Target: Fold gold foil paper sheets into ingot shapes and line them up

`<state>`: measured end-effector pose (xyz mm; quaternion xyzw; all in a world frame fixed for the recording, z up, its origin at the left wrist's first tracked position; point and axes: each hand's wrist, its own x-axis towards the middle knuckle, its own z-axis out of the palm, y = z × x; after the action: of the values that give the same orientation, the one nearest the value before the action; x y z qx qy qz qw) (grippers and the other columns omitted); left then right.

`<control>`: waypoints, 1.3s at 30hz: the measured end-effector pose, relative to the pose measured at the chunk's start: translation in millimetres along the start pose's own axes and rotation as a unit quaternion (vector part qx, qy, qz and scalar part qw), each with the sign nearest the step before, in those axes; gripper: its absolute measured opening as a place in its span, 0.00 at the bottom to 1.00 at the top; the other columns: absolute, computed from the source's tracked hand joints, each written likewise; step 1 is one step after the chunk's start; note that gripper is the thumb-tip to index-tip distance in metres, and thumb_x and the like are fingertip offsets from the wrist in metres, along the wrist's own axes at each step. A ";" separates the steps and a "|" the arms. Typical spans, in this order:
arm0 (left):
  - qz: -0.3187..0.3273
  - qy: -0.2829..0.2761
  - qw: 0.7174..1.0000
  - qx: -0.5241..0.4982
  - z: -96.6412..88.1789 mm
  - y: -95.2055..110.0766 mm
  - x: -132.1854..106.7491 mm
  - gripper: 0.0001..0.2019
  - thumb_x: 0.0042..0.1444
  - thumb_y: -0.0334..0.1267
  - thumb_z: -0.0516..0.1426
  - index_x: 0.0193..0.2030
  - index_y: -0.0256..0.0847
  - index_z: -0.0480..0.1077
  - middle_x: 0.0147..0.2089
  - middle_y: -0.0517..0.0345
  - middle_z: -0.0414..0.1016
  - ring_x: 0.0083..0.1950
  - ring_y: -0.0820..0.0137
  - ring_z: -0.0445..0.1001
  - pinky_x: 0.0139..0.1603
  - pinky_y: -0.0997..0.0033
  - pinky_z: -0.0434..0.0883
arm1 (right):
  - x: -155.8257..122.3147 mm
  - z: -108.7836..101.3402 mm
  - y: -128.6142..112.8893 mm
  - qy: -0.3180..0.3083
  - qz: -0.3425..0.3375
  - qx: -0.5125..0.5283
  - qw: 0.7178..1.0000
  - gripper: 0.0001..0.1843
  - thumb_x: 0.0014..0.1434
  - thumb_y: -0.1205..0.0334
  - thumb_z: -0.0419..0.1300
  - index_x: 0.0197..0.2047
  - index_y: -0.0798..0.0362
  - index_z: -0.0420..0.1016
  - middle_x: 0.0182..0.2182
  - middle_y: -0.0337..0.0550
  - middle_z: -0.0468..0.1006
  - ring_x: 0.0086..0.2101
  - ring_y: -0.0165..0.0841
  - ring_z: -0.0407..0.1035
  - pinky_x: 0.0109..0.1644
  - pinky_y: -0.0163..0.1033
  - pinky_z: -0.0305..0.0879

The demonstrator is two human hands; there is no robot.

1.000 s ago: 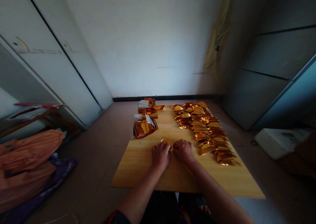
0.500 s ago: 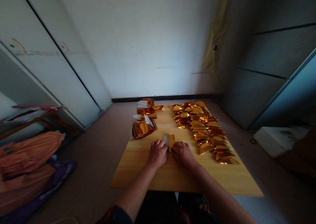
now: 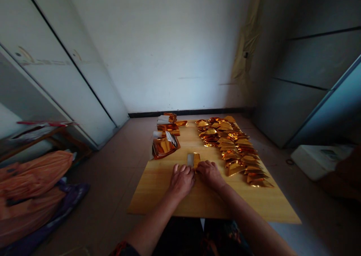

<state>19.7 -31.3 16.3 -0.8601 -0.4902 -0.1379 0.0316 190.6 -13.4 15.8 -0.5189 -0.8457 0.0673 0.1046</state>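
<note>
A sheet of gold foil paper (image 3: 196, 159) lies on the wooden board in front of me, partly folded, with a grey-white strip on its left and gold on its right. My left hand (image 3: 182, 179) is on the sheet's lower left part, fingers bent and pressed down. My right hand (image 3: 210, 173) grips the lower right edge with closed fingers. The near end of the sheet is hidden under both hands. To the right lie rows of folded gold foil pieces (image 3: 238, 147). A stack of flat gold foil sheets (image 3: 165, 146) sits at the left.
The wooden board (image 3: 158, 196) spans the space before my knees. More foil bundles (image 3: 168, 129) lie at its far left corner. Orange plastic bags (image 3: 34, 181) are on the left near a cabinet (image 3: 56, 60). A white box (image 3: 313, 160) stands on the floor at right.
My left hand has shifted slightly right and nearer to me, its fingers moving over the lower part of the sheet. The right hand stays nearly in place.
</note>
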 end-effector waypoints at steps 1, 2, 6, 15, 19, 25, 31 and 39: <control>-0.005 0.004 1.000 -0.001 0.7 1.1 0.2 0.08 0.57 0.37 0.55 0.43 0.44 0.70 0.42 0.55 0.74 0.48 0.63 0.67 0.55 0.52 0.55 | -0.4 -1.8 1.7 -0.002 -0.010 0.003 1.000 0.11 0.63 0.63 0.52 0.39 0.47 0.76 0.43 0.42 0.75 0.44 0.35 0.63 0.46 0.40 0.53; -0.011 0.010 1.000 -0.002 1.8 2.0 0.6 0.07 0.57 0.38 0.56 0.42 0.44 0.70 0.43 0.56 0.74 0.48 0.63 0.67 0.54 0.52 0.55 | -0.9 -3.2 3.6 -0.002 -0.021 0.007 1.000 0.11 0.63 0.63 0.52 0.40 0.47 0.76 0.43 0.42 0.75 0.44 0.34 0.63 0.46 0.39 0.53; -0.035 0.031 0.999 -0.005 8.4 4.3 4.7 0.05 0.56 0.40 0.58 0.37 0.44 0.71 0.41 0.56 0.75 0.46 0.63 0.68 0.51 0.54 0.56 | -2.0 -2.8 10.6 0.020 -0.039 0.037 0.998 0.10 0.62 0.62 0.54 0.40 0.47 0.77 0.43 0.42 0.76 0.43 0.34 0.64 0.46 0.39 0.54; -0.013 0.085 0.995 0.054 20.7 4.2 10.7 0.08 0.59 0.32 0.54 0.30 0.42 0.71 0.30 0.57 0.73 0.39 0.67 0.68 0.50 0.58 0.56 | 4.0 9.9 30.4 0.039 -0.094 0.106 0.989 0.13 0.59 0.68 0.53 0.42 0.48 0.76 0.40 0.41 0.78 0.41 0.33 0.67 0.47 0.38 0.57; -0.008 0.094 0.993 0.070 22.5 3.7 9.0 0.05 0.58 0.32 0.55 0.32 0.43 0.70 0.31 0.58 0.73 0.38 0.67 0.67 0.51 0.58 0.55 | 4.9 16.0 37.2 0.060 -0.099 0.114 0.987 0.16 0.59 0.70 0.53 0.46 0.47 0.76 0.42 0.42 0.78 0.42 0.34 0.68 0.47 0.39 0.59; -0.009 0.113 0.992 0.061 24.3 0.3 8.5 0.05 0.58 0.32 0.55 0.33 0.44 0.71 0.31 0.59 0.73 0.38 0.69 0.68 0.52 0.58 0.54 | 7.5 17.7 37.3 0.070 -0.102 0.080 0.989 0.16 0.61 0.66 0.53 0.49 0.44 0.75 0.47 0.44 0.76 0.44 0.35 0.67 0.46 0.40 0.59; -0.016 0.113 0.992 0.050 23.0 1.2 8.3 0.06 0.59 0.34 0.54 0.32 0.45 0.71 0.31 0.60 0.74 0.37 0.69 0.68 0.54 0.56 0.54 | 9.6 13.4 35.1 0.041 -0.110 0.062 0.991 0.15 0.63 0.61 0.52 0.47 0.40 0.77 0.46 0.42 0.76 0.42 0.34 0.66 0.47 0.40 0.58; -0.025 0.079 0.997 0.000 12.4 3.5 -1.9 0.09 0.59 0.34 0.53 0.44 0.47 0.70 0.44 0.56 0.77 0.44 0.66 0.71 0.61 0.48 0.51 | 12.4 12.0 36.2 0.030 -0.096 0.078 0.992 0.13 0.63 0.57 0.53 0.43 0.43 0.79 0.45 0.43 0.77 0.44 0.35 0.66 0.47 0.41 0.58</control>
<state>24.4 -32.4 4.2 -0.8337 -0.5078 -0.2062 0.0671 213.5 13.9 -2.5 -0.4275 -0.8801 0.1073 0.1766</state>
